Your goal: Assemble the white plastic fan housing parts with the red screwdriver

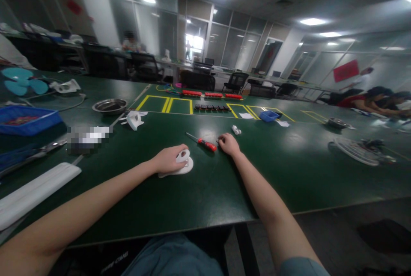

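My left hand (pixel 168 159) is closed around a white plastic part (pixel 188 165) with a round hole, which rests low over the green table. Just beyond it, to the right, lies a screwdriver (pixel 208 144) with a red and black handle, its shaft pointing away to the left. My right hand (pixel 229 144) is at the table top beside the handle end, fingers curled together. Something small and dark shows at its fingertips, too small to name. A small white piece (pixel 236 130) lies a little beyond that hand.
At left are a blue tray (pixel 48 123), a metal bowl (pixel 111 105), a teal fan blade (pixel 24 82) and a long white piece (pixel 38 192). Another white plastic part (pixel 134 120) lies mid-left. Red strips (pixel 213 95) and a small blue bin (pixel 269 116) stand farther back. People sit at right.
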The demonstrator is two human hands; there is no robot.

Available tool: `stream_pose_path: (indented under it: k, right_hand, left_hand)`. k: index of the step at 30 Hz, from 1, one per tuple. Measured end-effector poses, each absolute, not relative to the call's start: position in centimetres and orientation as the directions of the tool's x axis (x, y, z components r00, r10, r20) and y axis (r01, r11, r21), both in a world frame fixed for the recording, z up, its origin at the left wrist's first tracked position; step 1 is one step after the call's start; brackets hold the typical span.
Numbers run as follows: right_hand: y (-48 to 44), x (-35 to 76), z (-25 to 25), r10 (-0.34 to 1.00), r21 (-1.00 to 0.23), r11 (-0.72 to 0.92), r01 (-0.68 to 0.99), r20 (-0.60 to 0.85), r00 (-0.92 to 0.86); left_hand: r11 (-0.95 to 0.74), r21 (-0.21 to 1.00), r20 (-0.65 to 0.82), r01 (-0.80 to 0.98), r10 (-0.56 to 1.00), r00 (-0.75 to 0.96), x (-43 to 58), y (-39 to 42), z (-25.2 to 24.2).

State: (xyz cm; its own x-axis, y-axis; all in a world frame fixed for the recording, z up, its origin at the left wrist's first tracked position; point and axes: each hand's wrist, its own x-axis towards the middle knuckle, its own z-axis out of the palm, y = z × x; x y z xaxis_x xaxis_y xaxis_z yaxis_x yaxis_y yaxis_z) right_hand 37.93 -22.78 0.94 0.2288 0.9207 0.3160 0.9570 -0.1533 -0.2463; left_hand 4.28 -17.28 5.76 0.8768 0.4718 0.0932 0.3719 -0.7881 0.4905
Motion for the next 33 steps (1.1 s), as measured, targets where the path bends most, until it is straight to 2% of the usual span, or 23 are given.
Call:
stream_pose_path:
  k: [19,33]
  right_hand:
    - [-22.29,38.15,0.25,0.887,-0.305,-0.118,0.945,0.395,0.238]
    - [-22.16,38.32,-0.01,0.885,-0.298,-0.107,0.949,0.407,0.228]
  left_hand:
    - [-0.797,0.466,0.071,0.384,0.466,0.882,4.26,-17.51,6.21]
    - [-0.793,0.479,0.084,0.377,0.468,0.88,4.26,-17.71,6.36]
